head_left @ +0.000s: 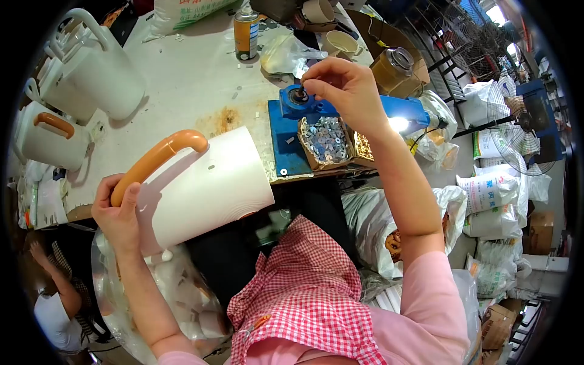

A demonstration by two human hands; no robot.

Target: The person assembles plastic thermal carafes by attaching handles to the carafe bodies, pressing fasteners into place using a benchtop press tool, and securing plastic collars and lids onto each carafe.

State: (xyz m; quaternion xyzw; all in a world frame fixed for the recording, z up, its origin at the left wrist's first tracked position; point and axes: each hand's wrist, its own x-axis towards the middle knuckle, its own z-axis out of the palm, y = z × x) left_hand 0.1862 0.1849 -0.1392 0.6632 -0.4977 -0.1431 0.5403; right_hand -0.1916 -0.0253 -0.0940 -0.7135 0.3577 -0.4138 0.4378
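A white cylindrical jug body (207, 191) with a brown curved handle (159, 157) lies tilted over the table's front edge. My left hand (118, 213) is wrapped round the handle's lower end. Over the round top of a blue machine (296, 100), my right hand (340, 85) pinches a small dark piece, too small to name. Just below that spot, a cardboard box of metal washers (326, 141) stands on the blue base, beside a box of small brass-coloured parts (363, 148). A lamp (398, 124) shines near my right wrist.
White jugs (103, 76) stand at the left. An orange spray can (246, 33), a plastic bag (289, 56) and a cup (340, 44) are at the back. Bags with brown handles (393, 244) and a fan (514, 115) are at the right. Another person (58, 313) is at lower left.
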